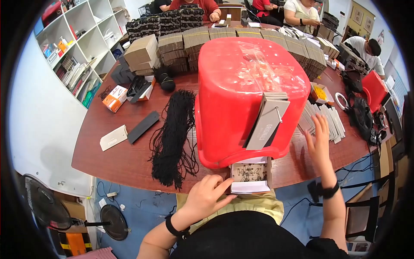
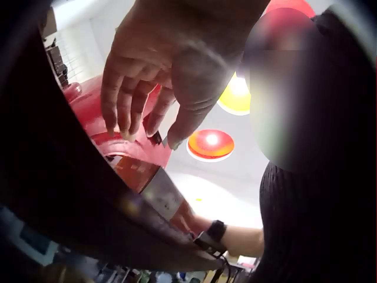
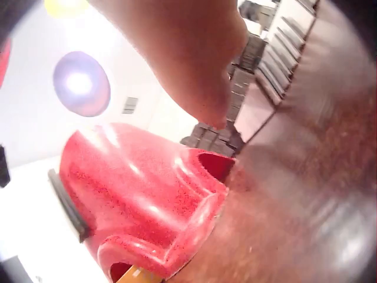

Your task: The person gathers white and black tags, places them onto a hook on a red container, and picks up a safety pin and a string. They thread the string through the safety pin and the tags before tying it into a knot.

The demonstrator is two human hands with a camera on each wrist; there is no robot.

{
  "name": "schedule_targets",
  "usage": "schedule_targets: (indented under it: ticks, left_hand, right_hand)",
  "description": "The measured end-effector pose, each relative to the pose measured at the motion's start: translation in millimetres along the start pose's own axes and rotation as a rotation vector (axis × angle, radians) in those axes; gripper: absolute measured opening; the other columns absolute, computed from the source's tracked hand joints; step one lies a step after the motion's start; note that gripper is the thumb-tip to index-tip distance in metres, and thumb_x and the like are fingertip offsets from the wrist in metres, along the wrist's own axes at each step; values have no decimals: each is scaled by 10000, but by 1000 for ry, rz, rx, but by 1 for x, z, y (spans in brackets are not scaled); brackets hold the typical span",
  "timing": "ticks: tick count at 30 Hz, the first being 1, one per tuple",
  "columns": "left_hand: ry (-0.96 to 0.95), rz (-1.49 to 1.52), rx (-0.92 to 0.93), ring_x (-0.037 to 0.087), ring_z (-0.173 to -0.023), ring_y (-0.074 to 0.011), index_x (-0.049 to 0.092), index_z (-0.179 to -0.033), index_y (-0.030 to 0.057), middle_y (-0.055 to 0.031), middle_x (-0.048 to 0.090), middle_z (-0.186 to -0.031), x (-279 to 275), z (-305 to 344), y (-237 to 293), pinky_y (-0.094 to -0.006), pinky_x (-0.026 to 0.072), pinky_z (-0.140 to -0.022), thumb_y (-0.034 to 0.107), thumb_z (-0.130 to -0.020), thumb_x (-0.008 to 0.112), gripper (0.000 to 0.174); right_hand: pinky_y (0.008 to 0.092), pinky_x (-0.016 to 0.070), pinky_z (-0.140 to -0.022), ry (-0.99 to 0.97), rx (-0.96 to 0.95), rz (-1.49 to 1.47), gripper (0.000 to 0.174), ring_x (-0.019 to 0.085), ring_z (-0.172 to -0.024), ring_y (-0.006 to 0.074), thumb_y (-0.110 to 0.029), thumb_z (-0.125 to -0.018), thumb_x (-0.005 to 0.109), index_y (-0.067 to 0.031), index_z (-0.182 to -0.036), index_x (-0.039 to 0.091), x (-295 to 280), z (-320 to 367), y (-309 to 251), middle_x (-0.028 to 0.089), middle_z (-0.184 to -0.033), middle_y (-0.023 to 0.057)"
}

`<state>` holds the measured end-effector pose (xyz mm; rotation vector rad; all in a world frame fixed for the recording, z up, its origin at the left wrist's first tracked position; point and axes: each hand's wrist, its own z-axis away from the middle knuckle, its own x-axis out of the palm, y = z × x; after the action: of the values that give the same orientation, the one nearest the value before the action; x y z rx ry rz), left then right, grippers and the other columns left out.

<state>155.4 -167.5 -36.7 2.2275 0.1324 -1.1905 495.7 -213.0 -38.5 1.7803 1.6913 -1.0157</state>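
A red plastic stool stands on the table with tape across its top. A stack of grey hang tags printed "ORIGINALS" hangs on its front from a small metal peg. Under its front edge sits a small open box of small dark pins. My left hand is at the box's left side, thumb and index finger apart and pointing toward it. To the right of the stool, my right hand is raised with fingers extended, close by a spread of pale tags.
A bundle of black cords lies left of the stool, beside a dark tag and cream tags. Stacked bundles of tags line the back. A yellow-filled box stands at right; a fan is on the floor.
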Motion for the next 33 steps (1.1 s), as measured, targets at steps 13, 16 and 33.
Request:
schedule_targets:
  ticks: [13, 16, 33]
  left_hand:
    - [240, -31, -16, 520, -616, -229, 548, -765, 54, -74, 520, -687, 48, -10, -4, -308, 433, -528, 156, -659, 671, 192]
    - [181, -15, 4, 521, -649, -222, 569, -814, 61, -65, 516, -718, 42, -8, -10, -308, 434, -553, 182, -676, 657, 204]
    - [278, -196, -402, 487, -699, -242, 563, -713, 34, -71, 493, -804, 2, 16, -36, -309, 408, -598, 68, -645, 654, 118]
  right_hand:
    - [382, 408, -783, -73, -153, -484, 349, 477, -940, 306, -63, -592, 686, -55, -916, 557, 2, 77, -111, 489, -990, 127]
    - [372, 413, -730, -26, -144, -504, 282, 490, -873, 290, -17, -573, 676, -55, -831, 569, 4, 72, -113, 495, -924, 112]
    - [341, 388, -653, 45, -147, -478, 279, 482, -763, 247, 33, -556, 660, -75, -798, 569, 12, 72, -109, 502, -812, 67]
